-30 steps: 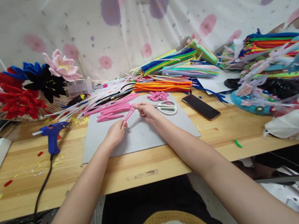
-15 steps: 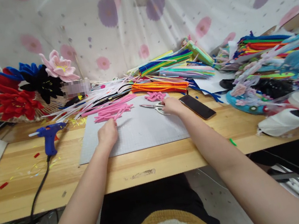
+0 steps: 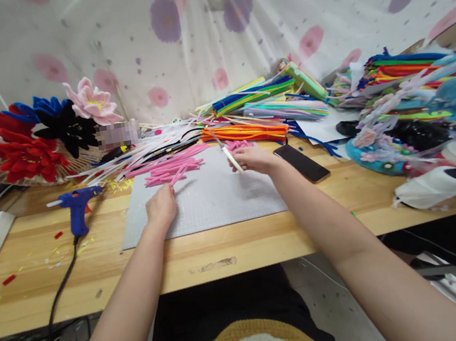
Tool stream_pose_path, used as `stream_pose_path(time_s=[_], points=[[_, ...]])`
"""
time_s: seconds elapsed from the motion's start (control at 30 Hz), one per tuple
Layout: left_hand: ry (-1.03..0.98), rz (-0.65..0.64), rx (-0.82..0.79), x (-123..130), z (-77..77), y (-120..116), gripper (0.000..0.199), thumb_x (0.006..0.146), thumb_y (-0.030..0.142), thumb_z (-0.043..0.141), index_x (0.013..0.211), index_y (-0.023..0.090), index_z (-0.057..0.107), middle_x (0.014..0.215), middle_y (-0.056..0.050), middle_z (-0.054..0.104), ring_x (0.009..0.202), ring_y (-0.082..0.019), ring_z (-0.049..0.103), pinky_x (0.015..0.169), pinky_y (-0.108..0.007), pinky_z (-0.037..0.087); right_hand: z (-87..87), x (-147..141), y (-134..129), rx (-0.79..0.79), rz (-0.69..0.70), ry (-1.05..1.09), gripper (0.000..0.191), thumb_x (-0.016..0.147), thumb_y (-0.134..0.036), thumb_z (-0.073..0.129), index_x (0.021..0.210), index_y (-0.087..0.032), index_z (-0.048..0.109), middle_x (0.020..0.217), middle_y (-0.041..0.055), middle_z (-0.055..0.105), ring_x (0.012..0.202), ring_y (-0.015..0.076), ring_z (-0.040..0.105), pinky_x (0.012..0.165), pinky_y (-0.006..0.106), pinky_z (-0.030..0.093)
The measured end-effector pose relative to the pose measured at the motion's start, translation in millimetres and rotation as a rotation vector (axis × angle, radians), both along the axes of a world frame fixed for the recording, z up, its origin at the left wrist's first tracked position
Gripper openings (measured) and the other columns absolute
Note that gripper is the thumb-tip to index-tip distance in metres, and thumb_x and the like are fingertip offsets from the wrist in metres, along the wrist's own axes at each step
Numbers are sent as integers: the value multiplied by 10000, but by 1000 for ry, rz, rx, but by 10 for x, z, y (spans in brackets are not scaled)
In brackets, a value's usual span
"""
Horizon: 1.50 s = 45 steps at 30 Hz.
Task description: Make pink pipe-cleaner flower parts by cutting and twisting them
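Note:
Over the left part of the grey mat (image 3: 217,207), my left hand (image 3: 162,208) is closed on a pink strip (image 3: 176,175) that sticks up from its fingertips. Just beyond it lies a pile of short pink pieces (image 3: 158,177). My right hand (image 3: 253,160) is closed round the scissors (image 3: 232,159), whose white handle shows and whose blades point away and up to the left. Behind that hand lies a smaller bunch of pink pieces (image 3: 239,144), partly covered. Longer pink stems (image 3: 164,161) rest at the mat's back edge.
A blue glue gun (image 3: 78,208) with a black cord lies left of the mat. A phone (image 3: 301,162) is by its right edge. Bundles of coloured stems (image 3: 247,132) line the back. Fuzzy flowers (image 3: 30,152) stand back left, a white thread spool (image 3: 434,187) at right.
My right hand has picked up the scissors from the mat and turned them more upright. My left hand has shifted slightly left and nearer.

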<state>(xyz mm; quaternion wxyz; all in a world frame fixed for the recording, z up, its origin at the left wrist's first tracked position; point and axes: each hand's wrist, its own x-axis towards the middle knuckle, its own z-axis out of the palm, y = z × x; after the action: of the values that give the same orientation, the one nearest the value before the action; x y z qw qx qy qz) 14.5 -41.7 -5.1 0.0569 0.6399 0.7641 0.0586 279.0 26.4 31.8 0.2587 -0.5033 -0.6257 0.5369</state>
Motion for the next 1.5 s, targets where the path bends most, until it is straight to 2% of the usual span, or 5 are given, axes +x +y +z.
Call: stream_pose_path(time_s=[0.17,0.43,0.83,1.2,1.5], points=[[-29,74,29,-13,-22,45,364,892,300,221,1008,202,552,986,-126,667,914,-293,627,680,-366,424,-260,-350,-54,-441,290,557,531,810,-630,408,851,-122,559,694,33,537,599,114,508,545,238,411],[-24,113,64,14,-32,72,354,895,301,234,1006,198,554,999,-132,664,925,-295,625,674,-359,413,-394,-671,-88,-754,522,763,835,722,-797,243,958,-61,558,753,93,589,686,174,563,577,273,446],[8,-55,53,91,-11,15,324,895,264,258,1013,198,553,1038,-107,654,937,-244,618,696,-319,410,-380,-766,-54,-777,480,904,782,793,-732,192,1060,-74,517,832,115,616,772,183,568,588,268,472],[48,-88,26,150,-12,9,348,894,255,263,1009,199,587,998,-108,667,910,-238,624,703,-313,415,-385,-781,-87,-685,359,911,696,767,-739,296,923,-109,547,745,65,576,697,150,537,587,252,457],[56,-104,42,150,-15,0,357,889,263,259,1001,198,592,987,-112,670,895,-253,630,687,-319,423,-398,-803,-96,-694,383,916,584,843,-660,242,782,-135,491,581,-11,420,495,92,384,435,200,343]])
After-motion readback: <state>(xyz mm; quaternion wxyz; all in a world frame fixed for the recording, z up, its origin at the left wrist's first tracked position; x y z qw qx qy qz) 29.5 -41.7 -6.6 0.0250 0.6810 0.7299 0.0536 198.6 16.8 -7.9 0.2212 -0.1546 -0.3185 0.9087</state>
